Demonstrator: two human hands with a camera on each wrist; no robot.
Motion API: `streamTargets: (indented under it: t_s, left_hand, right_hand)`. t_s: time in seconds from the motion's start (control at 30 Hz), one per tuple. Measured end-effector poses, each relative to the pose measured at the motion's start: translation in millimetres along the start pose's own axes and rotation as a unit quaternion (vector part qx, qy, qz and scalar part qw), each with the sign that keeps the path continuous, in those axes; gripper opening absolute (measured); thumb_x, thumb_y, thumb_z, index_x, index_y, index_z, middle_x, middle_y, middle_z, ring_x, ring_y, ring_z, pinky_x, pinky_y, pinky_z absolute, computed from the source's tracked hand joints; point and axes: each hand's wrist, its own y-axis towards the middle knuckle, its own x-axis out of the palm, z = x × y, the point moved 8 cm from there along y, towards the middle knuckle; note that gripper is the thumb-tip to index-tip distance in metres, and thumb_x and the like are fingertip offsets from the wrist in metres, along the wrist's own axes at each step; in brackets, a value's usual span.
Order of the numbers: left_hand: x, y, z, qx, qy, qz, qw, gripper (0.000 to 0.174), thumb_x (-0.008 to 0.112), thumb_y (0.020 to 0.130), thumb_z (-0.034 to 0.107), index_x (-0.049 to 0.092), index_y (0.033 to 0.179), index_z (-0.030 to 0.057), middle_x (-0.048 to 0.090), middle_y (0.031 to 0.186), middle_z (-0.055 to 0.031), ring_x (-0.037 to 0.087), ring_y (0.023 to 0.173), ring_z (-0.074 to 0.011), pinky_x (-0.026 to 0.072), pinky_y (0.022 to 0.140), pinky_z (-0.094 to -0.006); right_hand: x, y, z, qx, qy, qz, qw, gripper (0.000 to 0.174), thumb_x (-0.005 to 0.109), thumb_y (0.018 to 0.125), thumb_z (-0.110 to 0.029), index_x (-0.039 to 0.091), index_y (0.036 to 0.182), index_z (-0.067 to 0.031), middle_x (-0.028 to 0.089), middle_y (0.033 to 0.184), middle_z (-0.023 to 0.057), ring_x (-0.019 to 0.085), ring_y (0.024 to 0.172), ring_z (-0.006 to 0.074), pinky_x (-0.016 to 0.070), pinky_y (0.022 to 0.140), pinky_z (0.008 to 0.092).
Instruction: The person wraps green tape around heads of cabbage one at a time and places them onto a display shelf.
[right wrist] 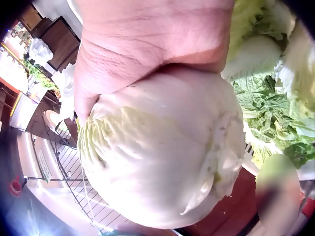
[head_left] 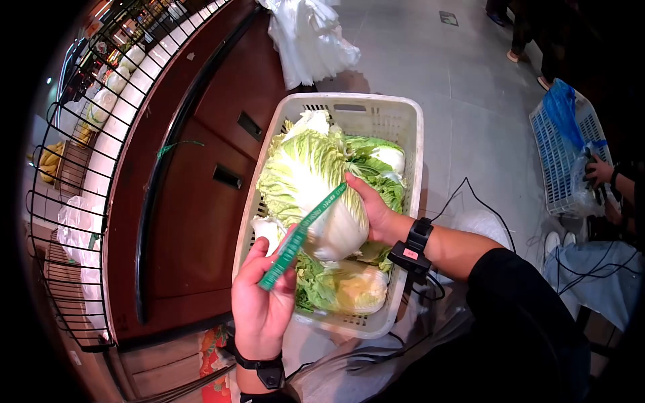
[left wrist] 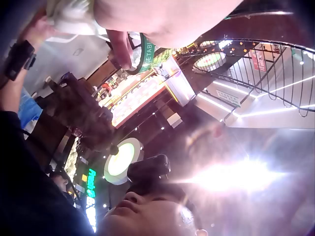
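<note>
A pale Chinese cabbage (head_left: 302,168) lies over the other cabbages in a white plastic crate (head_left: 415,161). My right hand (head_left: 379,208) grips it near its white base, the thumb on top. The right wrist view shows the hand (right wrist: 152,39) spread round the cabbage (right wrist: 157,152), its cut stem end to the right. A green printed tape (head_left: 302,235) slants across the cabbage from my left hand (head_left: 265,295) up to my right thumb. The left fingers pinch its lower end. In the left wrist view, white letters show on the curved tape (left wrist: 147,55) beside the left hand (left wrist: 172,19).
Left of the crate stands a dark red cabinet (head_left: 195,235) with a black wire rack (head_left: 74,221) beyond. White plastic bags (head_left: 309,40) hang above the crate. At right, another person's hand (head_left: 598,171) is at a second crate (head_left: 571,181). Loose cables run near my right arm.
</note>
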Motion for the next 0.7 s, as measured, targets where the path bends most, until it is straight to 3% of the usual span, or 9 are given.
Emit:
streamTargets:
  t_s: [0.1, 0.23, 0.27, 0.4, 0.5, 0.53, 0.63, 0.7]
  left_hand:
    - [-17, 10, 11, -0.016, -0.066, -0.031, 0.997, 0.018, 0.044, 0.095, -0.010, 0.050, 0.107, 0.0019, 0.058, 0.097, -0.0176, 0.065, 0.083, -0.0211, 0.0682, 0.073, -0.0297]
    - [-31, 14, 18, 0.028, -0.033, 0.016, 0.999, 0.021, 0.045, 0.092, -0.014, 0.050, 0.106, 0.0001, 0.060, 0.108, -0.0248, 0.066, 0.079, -0.0228, 0.0678, 0.069, -0.0287]
    - [-33, 14, 19, 0.032, -0.034, 0.053, 0.998, 0.022, 0.045, 0.091, -0.015, 0.048, 0.104, 0.0022, 0.060, 0.115, -0.0255, 0.065, 0.073, -0.0217, 0.0661, 0.063, -0.0270]
    - [-50, 17, 30, 0.070, -0.042, 0.036, 0.996, 0.026, 0.044, 0.089, -0.016, 0.044, 0.101, 0.0065, 0.059, 0.108, -0.0150, 0.060, 0.066, -0.0173, 0.0590, 0.050, -0.0242]
    - [-58, 21, 24, 0.004, -0.102, -0.011, 0.995, 0.025, 0.045, 0.089, -0.015, 0.044, 0.101, 0.0073, 0.058, 0.100, -0.0127, 0.056, 0.063, -0.0166, 0.0573, 0.047, -0.0249]
    - [-57, 20, 25, -0.008, -0.066, -0.015, 0.998, 0.022, 0.050, 0.091, -0.009, 0.047, 0.101, 0.0104, 0.054, 0.092, -0.0064, 0.048, 0.063, -0.0133, 0.0458, 0.050, -0.0234]
    - [-49, 20, 24, -0.021, -0.061, -0.073, 0.995, 0.020, 0.048, 0.091, -0.007, 0.046, 0.101, 0.0106, 0.053, 0.091, -0.0058, 0.048, 0.063, -0.0136, 0.0465, 0.051, -0.0256]
    - [-49, 18, 25, -0.006, -0.044, -0.098, 0.994, 0.015, 0.049, 0.090, -0.004, 0.048, 0.100, 0.0087, 0.056, 0.097, -0.0102, 0.052, 0.066, -0.0170, 0.0528, 0.059, -0.0295]
  right_hand:
    - [0, 0, -3, 0.005, 0.000, -0.010, 1.000, 0.069, 0.055, 0.099, -0.059, 0.055, 0.143, -0.0053, 0.065, 0.135, 0.0170, 0.066, 0.118, 0.0302, 0.0495, 0.108, 0.0442]
    - [3, 1, -2, 0.002, -0.007, -0.010, 1.000, 0.069, 0.054, 0.100, -0.059, 0.056, 0.142, -0.0051, 0.065, 0.135, 0.0166, 0.066, 0.119, 0.0289, 0.0500, 0.107, 0.0430]
    - [3, 0, -1, 0.001, -0.009, -0.009, 1.000, 0.068, 0.053, 0.100, -0.058, 0.056, 0.142, -0.0050, 0.065, 0.136, 0.0167, 0.066, 0.119, 0.0291, 0.0496, 0.107, 0.0432]
    - [2, -5, 8, 0.017, -0.038, 0.014, 0.999, 0.071, 0.051, 0.101, -0.057, 0.049, 0.149, -0.0053, 0.060, 0.142, 0.0181, 0.061, 0.125, 0.0341, 0.0458, 0.112, 0.0462]
    - [7, -10, 16, 0.034, -0.004, -0.022, 0.999, 0.069, 0.051, 0.102, -0.056, 0.050, 0.148, -0.0047, 0.060, 0.142, 0.0181, 0.061, 0.126, 0.0319, 0.0467, 0.111, 0.0453]
    - [10, -11, 16, 0.025, -0.011, -0.010, 1.000, 0.073, 0.051, 0.101, -0.059, 0.048, 0.150, -0.0049, 0.059, 0.144, 0.0186, 0.060, 0.127, 0.0341, 0.0451, 0.113, 0.0466]
    - [14, -15, 14, 0.029, 0.003, -0.029, 0.999, 0.077, 0.052, 0.099, -0.062, 0.048, 0.150, -0.0055, 0.058, 0.145, 0.0188, 0.059, 0.128, 0.0358, 0.0440, 0.114, 0.0479]
    - [15, -13, 13, 0.027, 0.022, -0.008, 0.999, 0.077, 0.052, 0.098, -0.063, 0.048, 0.150, -0.0061, 0.058, 0.144, 0.0189, 0.059, 0.127, 0.0366, 0.0446, 0.113, 0.0491]
